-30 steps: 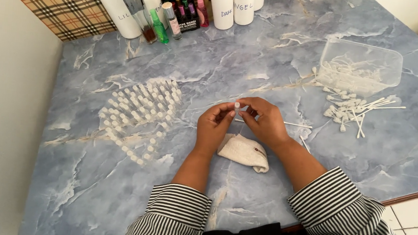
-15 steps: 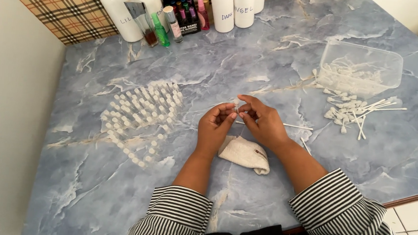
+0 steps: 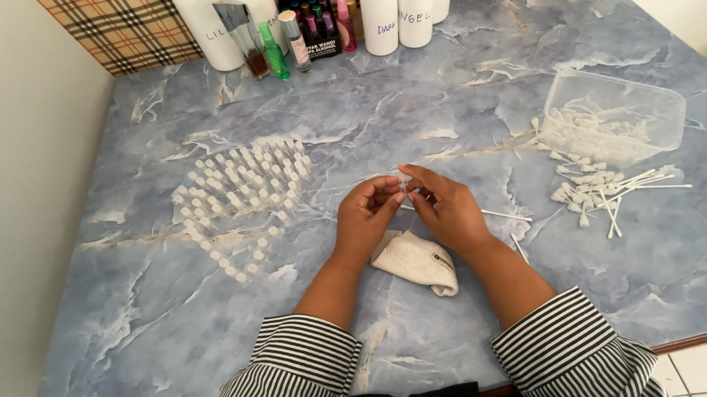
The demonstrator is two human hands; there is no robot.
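The left hand [image 3: 366, 216] and right hand [image 3: 449, 212] meet over the blue marble table [image 3: 427, 88], both pinching one tiny clear vial [image 3: 405, 186] between their fingertips. A folded white cloth [image 3: 415, 261] lies just under the wrists.

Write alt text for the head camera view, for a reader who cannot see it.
Two hands, left hand and right hand, meet over a blue marbled table, pinching a tiny clear vial between their fingertips. A folded white cloth lies beneath them, rows of small white-capped vials to the left, a clear plastic tub and loose white sticks to the right.
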